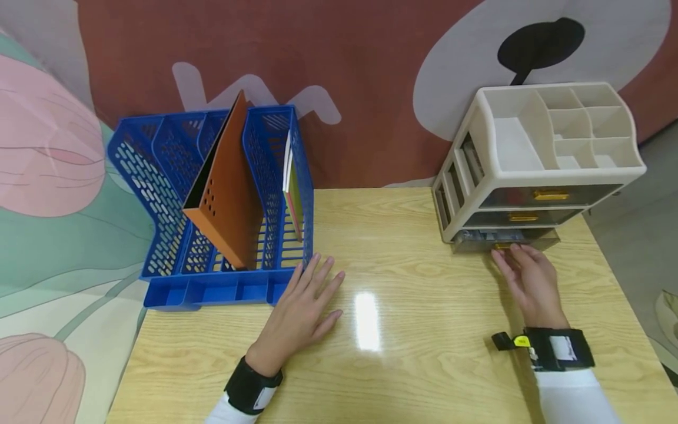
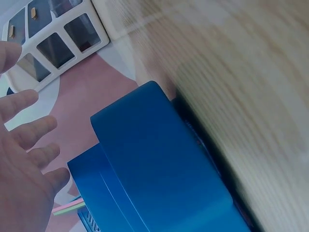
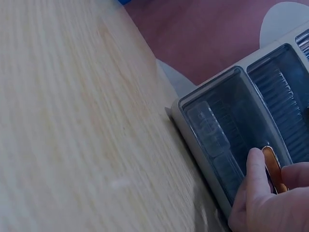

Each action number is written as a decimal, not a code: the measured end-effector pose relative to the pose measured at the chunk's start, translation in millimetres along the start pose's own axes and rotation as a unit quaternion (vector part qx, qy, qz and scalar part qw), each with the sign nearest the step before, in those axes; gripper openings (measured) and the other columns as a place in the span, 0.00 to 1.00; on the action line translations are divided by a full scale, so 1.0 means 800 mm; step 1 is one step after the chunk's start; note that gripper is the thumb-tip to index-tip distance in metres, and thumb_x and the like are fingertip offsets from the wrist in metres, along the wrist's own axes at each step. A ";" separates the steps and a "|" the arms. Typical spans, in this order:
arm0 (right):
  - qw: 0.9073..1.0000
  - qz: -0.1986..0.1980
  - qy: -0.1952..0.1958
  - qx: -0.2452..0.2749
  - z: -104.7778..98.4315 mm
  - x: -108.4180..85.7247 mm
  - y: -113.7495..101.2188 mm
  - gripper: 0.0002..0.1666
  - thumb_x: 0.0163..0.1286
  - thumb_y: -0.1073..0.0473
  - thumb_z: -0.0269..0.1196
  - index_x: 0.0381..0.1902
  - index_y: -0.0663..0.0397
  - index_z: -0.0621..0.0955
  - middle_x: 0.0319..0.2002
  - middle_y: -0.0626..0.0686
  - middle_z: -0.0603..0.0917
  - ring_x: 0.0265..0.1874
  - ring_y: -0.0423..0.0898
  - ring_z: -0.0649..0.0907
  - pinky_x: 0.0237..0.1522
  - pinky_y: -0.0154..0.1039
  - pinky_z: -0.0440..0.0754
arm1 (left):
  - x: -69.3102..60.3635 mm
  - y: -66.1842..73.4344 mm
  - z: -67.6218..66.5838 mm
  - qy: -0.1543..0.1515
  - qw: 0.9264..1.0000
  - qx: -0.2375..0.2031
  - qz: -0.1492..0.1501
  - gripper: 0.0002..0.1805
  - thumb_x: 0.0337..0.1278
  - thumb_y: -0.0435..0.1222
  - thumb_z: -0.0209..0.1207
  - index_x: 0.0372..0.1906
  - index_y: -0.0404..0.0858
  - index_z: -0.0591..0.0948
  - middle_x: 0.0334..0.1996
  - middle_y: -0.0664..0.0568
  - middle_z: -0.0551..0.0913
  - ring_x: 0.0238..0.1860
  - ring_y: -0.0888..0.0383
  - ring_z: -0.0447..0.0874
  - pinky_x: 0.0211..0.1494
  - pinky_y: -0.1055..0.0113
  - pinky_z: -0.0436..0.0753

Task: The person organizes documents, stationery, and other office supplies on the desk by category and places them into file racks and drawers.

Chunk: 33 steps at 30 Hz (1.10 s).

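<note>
At the right, my right hand pinches the gold handle of the bottom drawer between thumb and fingers. This smoky see-through drawer stands a little way out of the cream desktop organizer; its contents are hard to make out. The middle drawer and top drawer above it are closed. My left hand holds nothing, its fingers spread at the front right corner of the blue file rack. Whether the fingertips touch the rack cannot be told.
An orange file holder leans in the rack, and thin books stand in its right slot. Open compartments top the organizer. Both stand on a wooden table against a patterned cloth backdrop. The table's right edge lies just beyond the organizer.
</note>
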State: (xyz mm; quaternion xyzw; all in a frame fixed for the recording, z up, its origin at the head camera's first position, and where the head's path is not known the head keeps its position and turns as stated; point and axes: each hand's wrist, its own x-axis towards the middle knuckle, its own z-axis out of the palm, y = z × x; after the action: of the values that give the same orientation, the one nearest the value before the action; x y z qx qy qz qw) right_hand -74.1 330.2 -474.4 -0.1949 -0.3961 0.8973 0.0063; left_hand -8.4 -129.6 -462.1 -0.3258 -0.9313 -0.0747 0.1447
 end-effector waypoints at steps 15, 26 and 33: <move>0.998 -0.023 0.048 -0.037 0.014 0.036 0.003 0.20 0.74 0.68 0.62 0.56 0.57 0.65 0.53 0.53 0.71 0.45 0.44 0.84 0.56 0.34 0.85 | -0.004 -0.003 -0.001 0.013 1.000 -0.003 -0.014 0.36 0.65 0.51 0.62 0.75 0.43 0.71 0.79 0.40 0.63 0.80 0.36 0.57 0.78 0.39 0.64; 0.982 -0.077 0.078 -0.152 0.008 0.028 0.003 0.10 0.80 0.61 0.56 0.51 0.55 0.67 0.43 0.52 0.74 0.35 0.42 0.84 0.37 0.32 0.89 | -0.004 -0.008 -0.003 0.024 0.999 -0.006 -0.028 0.38 0.65 0.52 0.62 0.76 0.43 0.70 0.79 0.40 0.63 0.82 0.37 0.54 0.80 0.38 0.61; 0.854 -0.230 0.108 -0.453 0.009 -0.003 0.015 0.06 0.81 0.60 0.53 0.47 0.55 0.76 0.40 0.41 0.77 0.34 0.29 0.81 0.38 0.19 0.80 | -0.003 -0.015 -0.012 0.013 0.999 -0.010 -0.050 0.41 0.64 0.53 0.65 0.78 0.43 0.68 0.80 0.39 0.62 0.82 0.37 0.53 0.78 0.35 0.62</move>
State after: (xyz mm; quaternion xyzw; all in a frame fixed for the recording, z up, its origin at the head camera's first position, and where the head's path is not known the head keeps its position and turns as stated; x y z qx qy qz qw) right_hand -72.7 316.6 -477.5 -0.1756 -0.7892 0.5645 0.1665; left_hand -11.8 -142.5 -454.5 -0.2789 -0.9437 -0.0959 0.1499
